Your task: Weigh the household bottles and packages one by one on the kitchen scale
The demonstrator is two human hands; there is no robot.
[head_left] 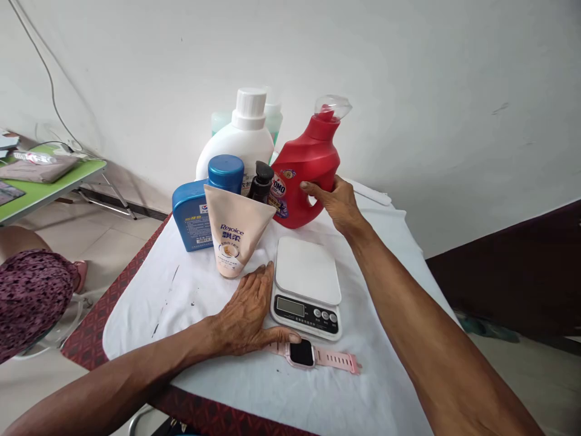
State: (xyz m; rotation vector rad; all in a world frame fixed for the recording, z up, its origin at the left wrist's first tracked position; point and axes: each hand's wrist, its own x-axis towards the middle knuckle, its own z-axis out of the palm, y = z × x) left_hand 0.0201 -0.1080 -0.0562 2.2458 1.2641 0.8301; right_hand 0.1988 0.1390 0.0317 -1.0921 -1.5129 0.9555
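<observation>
Red detergent bottle (305,175) stands upright just behind the kitchen scale (307,284), at its far right corner. My right hand (338,203) is on the bottle's right flank near the built-in handle, fingers curled against the plastic and thumb on the front. It's contact, but I can't tell if the grip is fully wrapped.

Handling read: rigid blow-moulded plastic and a smooth, slick wall. Probably heavy if full; fill level not visible. The clear cap on top looks like the weak spot, so I wouldn't lift there. The handle loop on the right side is the best hold, with the palm under the shoulder.

My left hand (247,315) lies flat and spread on the white cloth (181,303), holding nothing, touching the scale's left edge, thumb near the pink smartwatch (313,355) in front of the scale.

Behind-left of the scale: peach Rejoice tube (236,233) standing on its cap, blue bottle (204,209), small dark pump bottle (261,181), white jug (238,142). All crowd the red bottle's left side, so clearance there is tight.
</observation>
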